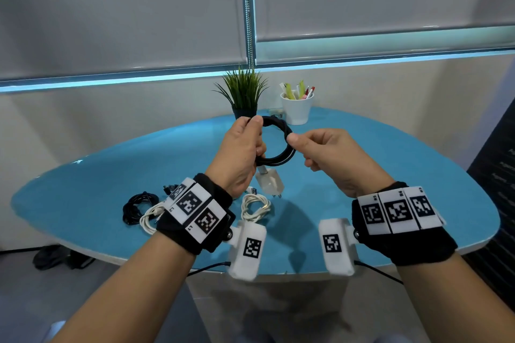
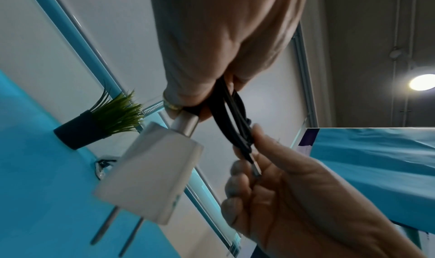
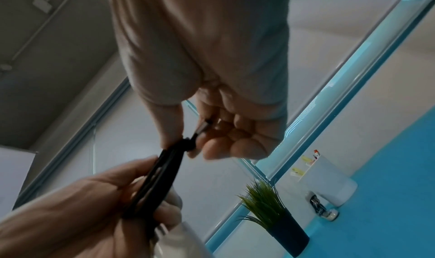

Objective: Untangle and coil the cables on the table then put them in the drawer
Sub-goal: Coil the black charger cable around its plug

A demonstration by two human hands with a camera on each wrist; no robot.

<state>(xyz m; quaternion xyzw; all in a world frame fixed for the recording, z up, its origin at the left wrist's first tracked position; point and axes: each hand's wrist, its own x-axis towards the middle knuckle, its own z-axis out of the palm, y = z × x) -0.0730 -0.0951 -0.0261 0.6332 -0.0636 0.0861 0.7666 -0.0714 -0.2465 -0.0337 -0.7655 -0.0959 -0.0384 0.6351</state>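
Dangling white charger (image 1: 269,181), neatly looped black cable (image 1: 279,139)

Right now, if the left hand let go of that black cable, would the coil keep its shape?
Probably not. The black cable looks floppy, held round only by both hands. The white charger dangling below would likely drag it down.

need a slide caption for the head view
Both hands hold a coiled black cable with white charger above the blue table.

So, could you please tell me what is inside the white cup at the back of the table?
The white cup holds pens and markers; only their green, white and red tops show. Its wall hides their lower parts and anything else inside.
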